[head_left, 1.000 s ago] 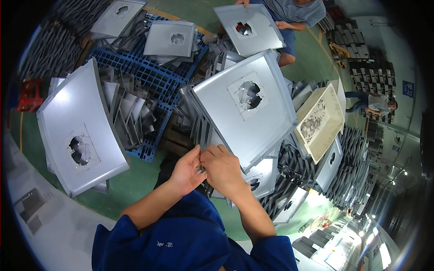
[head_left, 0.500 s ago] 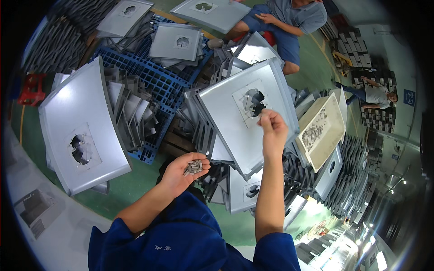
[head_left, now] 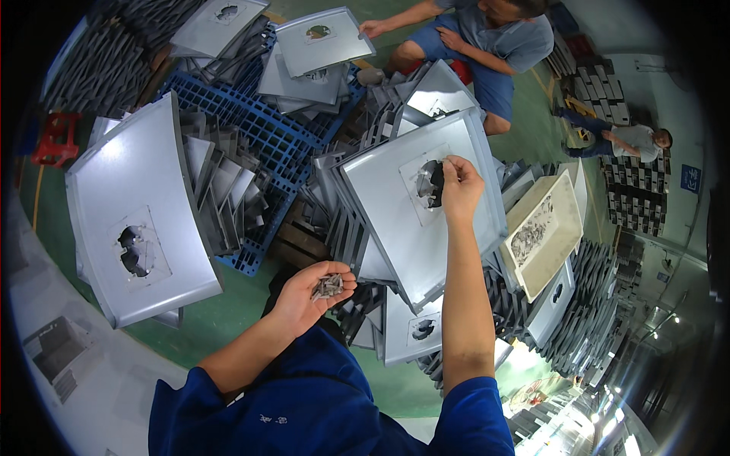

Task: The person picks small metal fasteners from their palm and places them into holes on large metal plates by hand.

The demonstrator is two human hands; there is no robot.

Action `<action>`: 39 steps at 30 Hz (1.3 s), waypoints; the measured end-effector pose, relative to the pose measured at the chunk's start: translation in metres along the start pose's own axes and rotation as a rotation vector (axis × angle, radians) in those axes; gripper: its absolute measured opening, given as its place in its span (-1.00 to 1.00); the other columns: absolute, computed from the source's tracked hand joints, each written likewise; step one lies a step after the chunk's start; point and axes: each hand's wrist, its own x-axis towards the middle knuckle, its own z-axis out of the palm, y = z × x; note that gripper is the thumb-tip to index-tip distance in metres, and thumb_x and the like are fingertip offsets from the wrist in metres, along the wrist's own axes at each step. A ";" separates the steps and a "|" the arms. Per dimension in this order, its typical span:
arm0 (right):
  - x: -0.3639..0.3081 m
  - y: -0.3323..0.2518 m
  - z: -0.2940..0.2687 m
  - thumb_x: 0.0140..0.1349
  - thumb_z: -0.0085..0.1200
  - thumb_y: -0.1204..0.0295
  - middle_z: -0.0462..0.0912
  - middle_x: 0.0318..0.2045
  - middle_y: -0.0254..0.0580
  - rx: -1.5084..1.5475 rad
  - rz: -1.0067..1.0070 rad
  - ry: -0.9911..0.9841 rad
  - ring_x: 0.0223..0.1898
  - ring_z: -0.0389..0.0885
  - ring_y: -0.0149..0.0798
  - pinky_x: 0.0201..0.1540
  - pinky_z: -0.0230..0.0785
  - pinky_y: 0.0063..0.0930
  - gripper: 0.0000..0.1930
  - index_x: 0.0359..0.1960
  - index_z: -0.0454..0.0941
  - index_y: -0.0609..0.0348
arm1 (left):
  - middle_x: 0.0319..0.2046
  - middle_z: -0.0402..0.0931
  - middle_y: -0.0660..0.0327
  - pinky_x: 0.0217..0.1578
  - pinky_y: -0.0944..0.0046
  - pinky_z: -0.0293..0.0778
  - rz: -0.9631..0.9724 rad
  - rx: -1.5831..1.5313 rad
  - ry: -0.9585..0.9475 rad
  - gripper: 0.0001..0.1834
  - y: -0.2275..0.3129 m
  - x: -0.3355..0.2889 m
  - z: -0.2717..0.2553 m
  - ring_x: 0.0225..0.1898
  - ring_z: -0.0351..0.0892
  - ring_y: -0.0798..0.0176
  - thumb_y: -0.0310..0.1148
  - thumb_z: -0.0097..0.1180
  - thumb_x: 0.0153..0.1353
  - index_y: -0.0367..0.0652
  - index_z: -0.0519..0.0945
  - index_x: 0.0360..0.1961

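Note:
My left hand (head_left: 302,302) is cupped palm up, its fingers curled around a heap of small grey metal pieces (head_left: 328,286). It is held just off the near left edge of a large sheet-metal panel (head_left: 395,228), which lies tilted on a stack of similar panels. My right hand (head_left: 461,188) is over this panel, thumb and fingers pinched together at the upper right rim of its ragged central hole (head_left: 430,185). Whatever the pinch holds is too small or too hidden to make out.
At the right stands a cream plastic bin (head_left: 541,254) with more small pieces. Another panel stack (head_left: 171,205) is on the left, near a blue pallet (head_left: 283,152) and red stool (head_left: 57,139). A seated co-worker (head_left: 487,45) holds a panel (head_left: 323,42) across the pallet. Another person (head_left: 635,142) is farther right.
My right hand has moved from the hole's lower right rim to its upper right rim. The co-worker's panel has moved left, over the stack on the pallet. My left hand has barely moved.

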 end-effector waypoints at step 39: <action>0.009 0.017 -0.005 0.15 0.17 0.56 0.65 -0.44 -0.25 0.040 0.076 -0.048 -0.43 0.55 -0.47 -0.29 0.41 -0.61 -0.86 -0.27 0.62 0.39 | -0.15 0.56 0.05 0.09 0.09 0.46 0.031 -0.027 -0.065 -0.61 -0.004 0.001 0.011 -0.05 0.57 0.11 -0.22 -0.18 0.39 -0.35 0.51 -0.05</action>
